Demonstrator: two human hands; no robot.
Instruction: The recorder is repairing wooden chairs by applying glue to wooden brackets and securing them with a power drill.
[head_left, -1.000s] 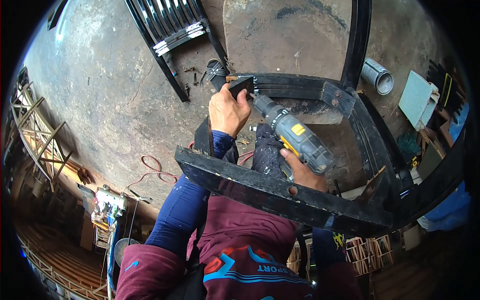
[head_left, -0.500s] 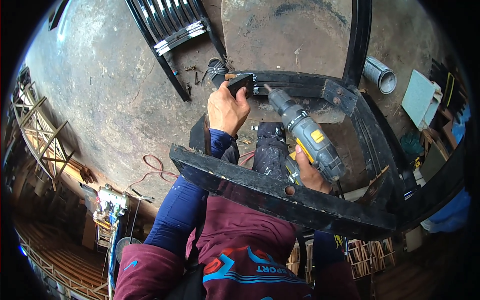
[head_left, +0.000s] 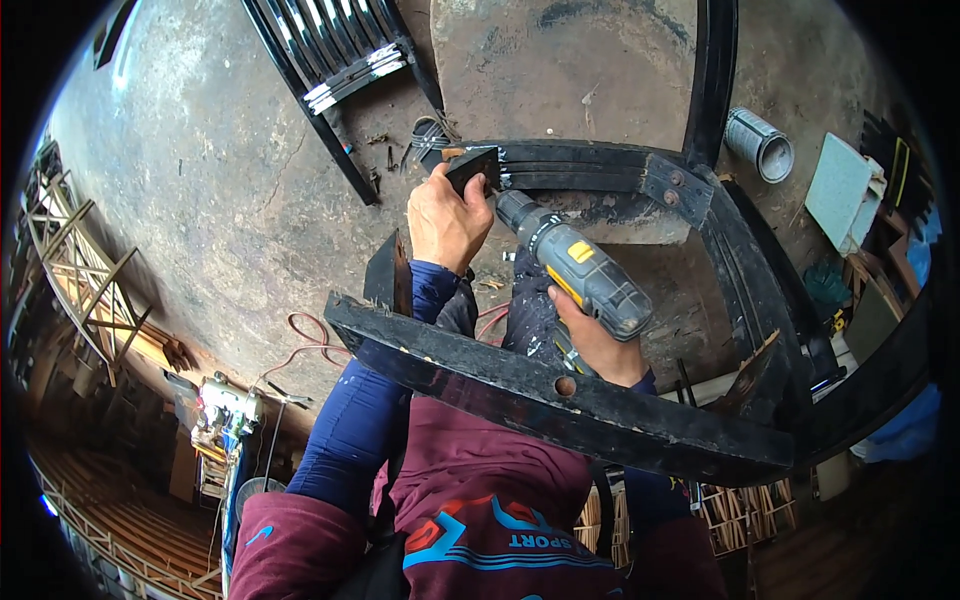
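A black wooden frame (head_left: 570, 178) with slotted rails stands between my arms, its near rail (head_left: 480, 378) crossing over my left forearm. My left hand (head_left: 443, 225) is closed round a small black corner block (head_left: 471, 172) at the left end of the far rail, thumb pressed on it. In my right hand (head_left: 603, 343) is a grey and yellow cordless drill (head_left: 585, 265), gripped by its handle. Its chuck points up and left, close to the block and my left fingers; whether the bit touches is hidden. Another corner block (head_left: 678, 187), with two holes, joins the rails at far right.
A black slatted chair part (head_left: 355, 78) lies at the far left. A paint can (head_left: 760, 145) lies at the right beside a pale board (head_left: 843, 190). Red hose (head_left: 312, 338) curls on the floor, and my shoe (head_left: 430, 138) is near the block.
The drill has moved left with my right hand, bringing its chuck up to the corner block. My left hand keeps hold of the block and has shifted only slightly left.
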